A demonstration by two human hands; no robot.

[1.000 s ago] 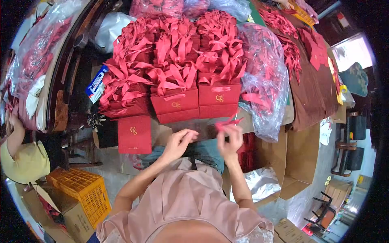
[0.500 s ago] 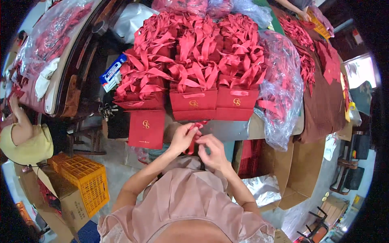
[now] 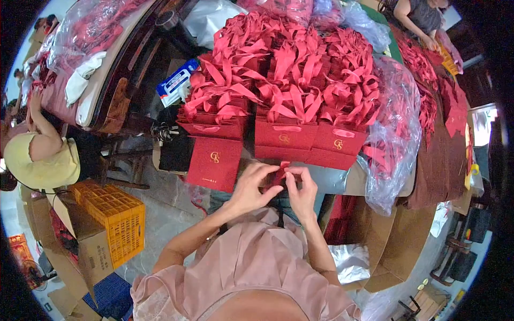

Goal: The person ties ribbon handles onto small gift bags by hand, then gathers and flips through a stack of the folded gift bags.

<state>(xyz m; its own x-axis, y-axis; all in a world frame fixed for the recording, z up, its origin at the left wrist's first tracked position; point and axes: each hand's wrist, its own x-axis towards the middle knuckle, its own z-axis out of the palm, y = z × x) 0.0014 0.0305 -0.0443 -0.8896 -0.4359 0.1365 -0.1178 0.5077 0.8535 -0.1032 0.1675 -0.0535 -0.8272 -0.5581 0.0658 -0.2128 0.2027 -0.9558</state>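
Note:
My left hand [image 3: 251, 187] and my right hand [image 3: 301, 191] meet in front of me, fingertips pinching a small red ribbon piece [image 3: 277, 175] between them. Just left of my left hand lies a flat red gift bag [image 3: 213, 163] with a gold emblem. Beyond my hands stand rows of upright red gift bags [image 3: 284, 134] stuffed with red ribbon handles [image 3: 289, 69]. The part of the ribbon inside my fingers is hidden.
A clear plastic bag of red ribbons [image 3: 393, 134] sits at the right. An orange crate [image 3: 115, 219] on a cardboard box stands at lower left. A person in a yellow top [image 3: 40, 158] works at far left; another person [image 3: 420, 16] at top right. Cardboard boxes [image 3: 396, 241] lie lower right.
My right hand, holding a red ribbon out to the right a second ago, has come in to meet my left hand. Both now grip the ribbon together, closer to the bags.

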